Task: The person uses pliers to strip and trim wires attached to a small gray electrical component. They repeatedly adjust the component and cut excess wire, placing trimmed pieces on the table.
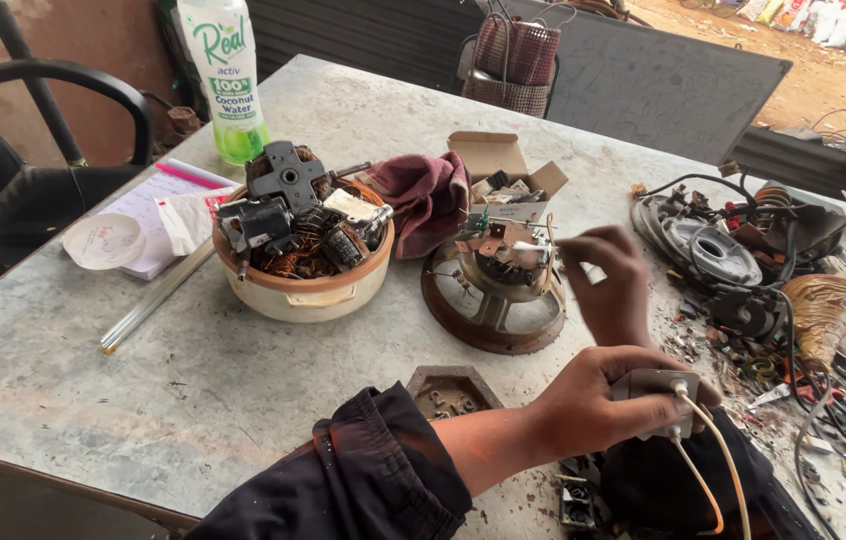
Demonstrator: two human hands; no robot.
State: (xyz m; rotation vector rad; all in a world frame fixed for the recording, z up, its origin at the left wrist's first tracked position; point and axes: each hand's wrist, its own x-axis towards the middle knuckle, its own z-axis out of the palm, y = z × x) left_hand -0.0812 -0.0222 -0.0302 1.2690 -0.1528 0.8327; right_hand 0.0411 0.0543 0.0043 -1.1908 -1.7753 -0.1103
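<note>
My left hand (593, 405) reaches across from a dark sleeve and grips a small grey box-like device (655, 384). A white lead and an orange lead (705, 478) run down from it. Just above, my right hand (608, 285) pinches a thin white-tipped probe (535, 245) and holds its tip against the top of a round rusty motor base (491, 292) standing in the middle of the grey table (143, 370). A square metal plate (448, 390) lies beside my left forearm.
A cream bowl (303, 292) full of motor parts and copper windings stands left of the motor. Behind are a maroon cloth (431, 195), an open cardboard box (503, 172) and a green-and-white bottle (226, 75). Dismantled parts and wires (733, 255) crowd the right side. An office chair (13, 170) stands at left.
</note>
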